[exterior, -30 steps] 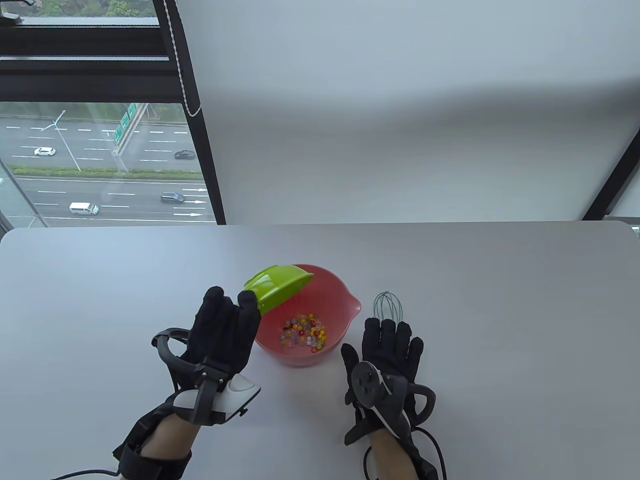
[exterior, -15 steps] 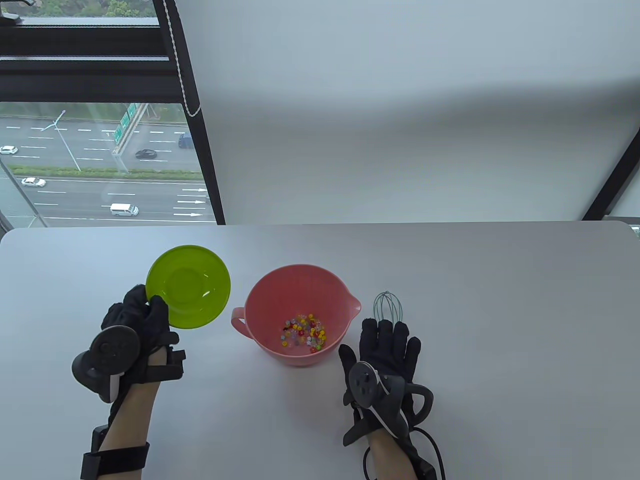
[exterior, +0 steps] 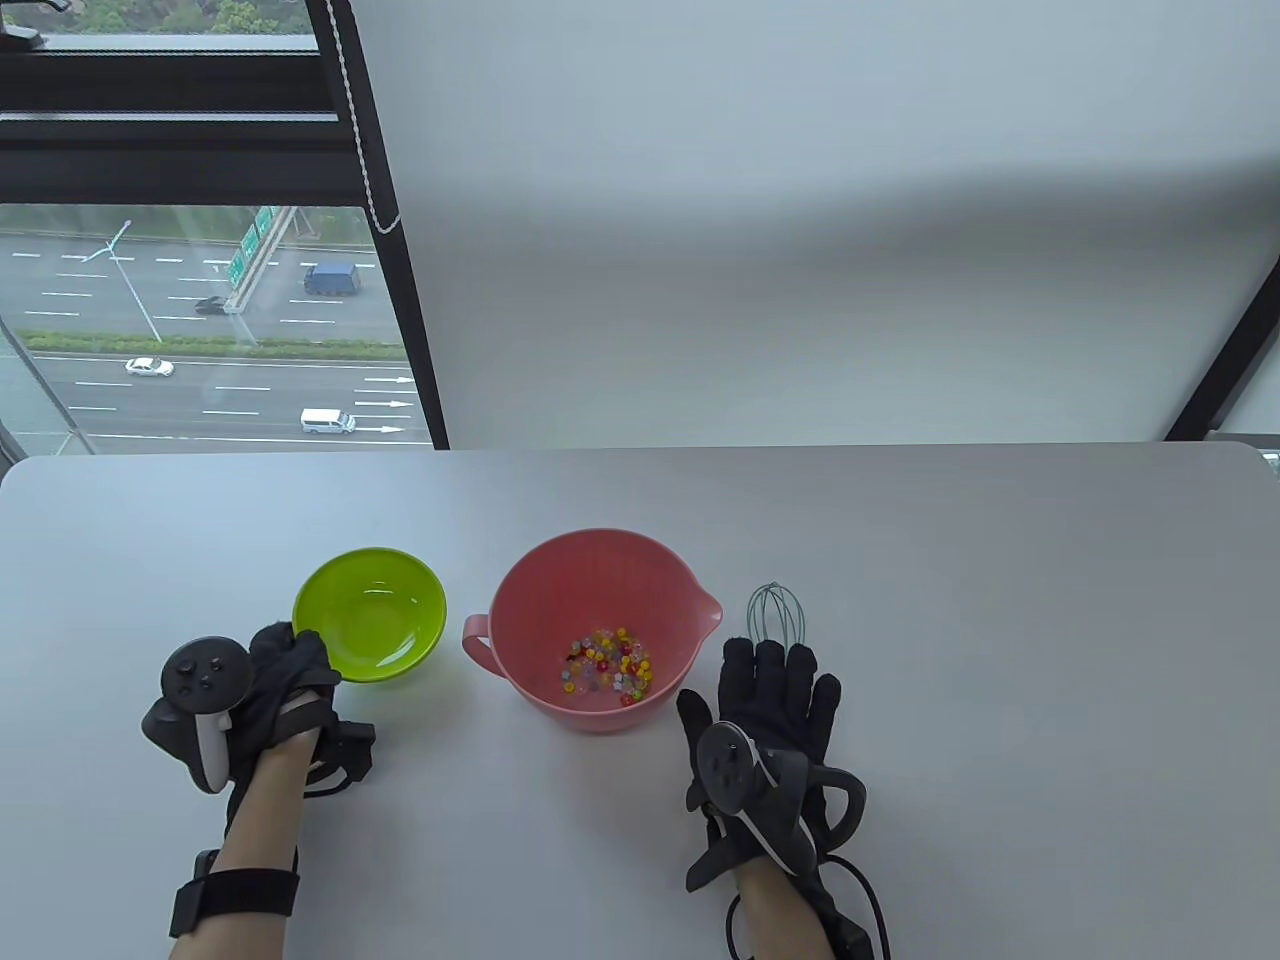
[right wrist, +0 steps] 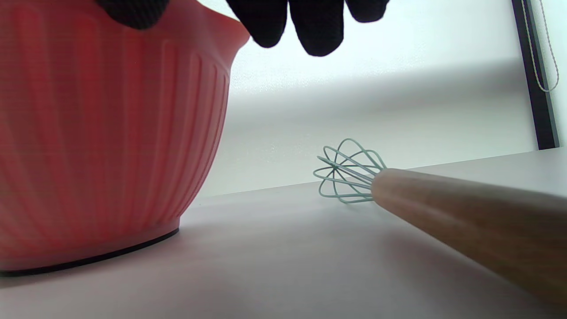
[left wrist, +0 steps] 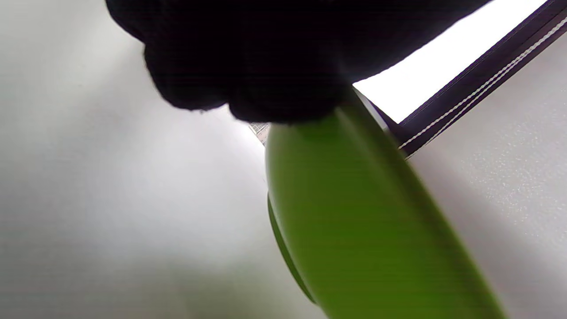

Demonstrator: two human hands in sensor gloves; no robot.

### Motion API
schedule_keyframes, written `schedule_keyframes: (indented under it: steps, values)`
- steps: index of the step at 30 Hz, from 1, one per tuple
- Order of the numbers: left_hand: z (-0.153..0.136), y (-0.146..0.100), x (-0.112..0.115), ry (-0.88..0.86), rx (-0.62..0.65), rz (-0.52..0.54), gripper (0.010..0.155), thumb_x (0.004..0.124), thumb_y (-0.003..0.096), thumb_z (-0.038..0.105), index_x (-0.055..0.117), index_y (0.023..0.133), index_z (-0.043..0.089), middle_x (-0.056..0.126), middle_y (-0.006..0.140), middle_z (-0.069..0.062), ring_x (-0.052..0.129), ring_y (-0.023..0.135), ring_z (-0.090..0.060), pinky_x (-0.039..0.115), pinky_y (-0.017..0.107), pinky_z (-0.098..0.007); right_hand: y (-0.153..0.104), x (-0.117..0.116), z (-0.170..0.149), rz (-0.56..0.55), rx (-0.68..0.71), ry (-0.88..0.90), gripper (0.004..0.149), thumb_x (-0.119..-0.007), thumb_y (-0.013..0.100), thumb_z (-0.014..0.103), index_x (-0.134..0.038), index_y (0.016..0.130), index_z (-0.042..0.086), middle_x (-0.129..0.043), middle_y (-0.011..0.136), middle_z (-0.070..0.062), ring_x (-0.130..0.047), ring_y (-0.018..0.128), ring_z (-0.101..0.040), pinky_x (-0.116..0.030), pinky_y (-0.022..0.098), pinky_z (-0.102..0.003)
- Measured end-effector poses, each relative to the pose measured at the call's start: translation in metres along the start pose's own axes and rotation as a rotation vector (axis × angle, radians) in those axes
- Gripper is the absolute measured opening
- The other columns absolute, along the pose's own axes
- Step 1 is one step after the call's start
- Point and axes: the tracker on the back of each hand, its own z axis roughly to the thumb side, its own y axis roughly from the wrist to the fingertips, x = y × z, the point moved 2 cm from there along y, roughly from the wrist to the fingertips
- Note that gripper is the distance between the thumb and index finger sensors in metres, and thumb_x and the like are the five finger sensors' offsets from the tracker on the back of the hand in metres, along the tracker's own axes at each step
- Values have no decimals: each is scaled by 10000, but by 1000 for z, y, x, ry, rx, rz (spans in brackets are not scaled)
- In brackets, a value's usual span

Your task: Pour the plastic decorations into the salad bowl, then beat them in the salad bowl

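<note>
The pink salad bowl (exterior: 530,600) stands mid-table with several coloured plastic decorations (exterior: 608,664) in its bottom. To its left the empty green bowl (exterior: 370,615) sits upright near the table, and my left hand (exterior: 295,665) pinches its near rim; the left wrist view shows the bowl's green outer wall (left wrist: 354,221) under my curled fingers (left wrist: 266,88). My right hand (exterior: 775,690) hovers flat with straight fingers over the whisk, whose wire head (exterior: 774,612) pokes out beyond the fingertips. The right wrist view shows the whisk's wooden handle (right wrist: 465,208) lying on the table beside the pink bowl (right wrist: 110,141).
The white table (exterior: 1000,600) stretches wide to the right and behind the bowls. A window with a black frame (exterior: 390,250) and a white wall stand past the far table edge.
My left hand carried the green bowl from its tilted pouring pose over the pink bowl out to the left, turned it upright and lowered it. The right hand stayed still.
</note>
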Motion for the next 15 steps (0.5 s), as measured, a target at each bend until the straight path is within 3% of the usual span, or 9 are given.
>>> schedule_keyframes:
  steps: [8,11,15]
  values:
    - [-16,7,15,7,-76,-84,507,781,526,329,783,880,-33,993,489,-7,963,525,-312,613,676,-565,1,0,-1,2,-5,7,736,-563,545,702,-472,1132,268,-511,1166,-49,-407,1067,-376,-246,757,-570]
    - [-19,7,16,86,-79,-71,521,781,530,352,784,894,-22,995,493,8,969,527,-308,619,668,-572,1,0,0,6,-5,4,734,-564,544,701,-476,1131,268,-514,1165,-52,-410,1066,-378,-247,757,-570]
    - [-22,6,17,116,-89,-116,689,764,549,484,633,999,-22,936,618,-55,896,619,-370,532,691,-613,1,0,0,8,-5,4,736,-565,544,701,-478,1131,265,-515,1164,-51,-412,1065,-377,-248,757,-570]
